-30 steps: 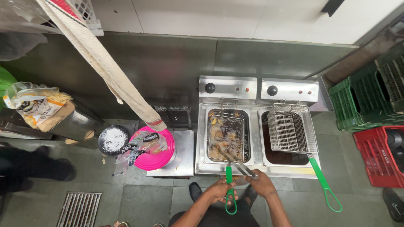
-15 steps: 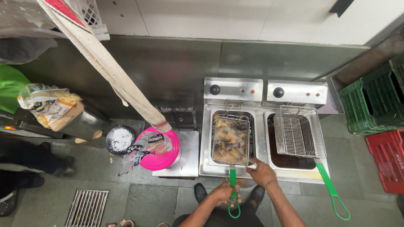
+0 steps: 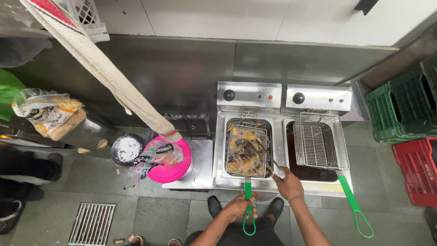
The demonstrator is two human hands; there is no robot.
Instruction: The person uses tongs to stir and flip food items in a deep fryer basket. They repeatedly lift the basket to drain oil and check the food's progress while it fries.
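The green handle (image 3: 248,200) of the fry basket (image 3: 246,151), seated in the left fryer tank (image 3: 268,132), is gripped by the left hand (image 3: 236,208), fingers closed around it. Metal tongs (image 3: 266,152) are held closed-fisted in the right hand (image 3: 288,184), tips over the basket's food. A 2nd, empty basket (image 3: 320,141) rests over the right tank.

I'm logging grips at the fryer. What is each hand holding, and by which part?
Left hand grips the fry basket by its green handle; right hand holds metal tongs at their rear end.

The left hand (image 3: 236,208) grips the green handle (image 3: 248,200) of the basket (image 3: 246,151) at six o'clock. The right hand (image 3: 288,184) pokes tongs (image 3: 266,155) into it. An empty basket (image 3: 318,141) sits at three o'clock.
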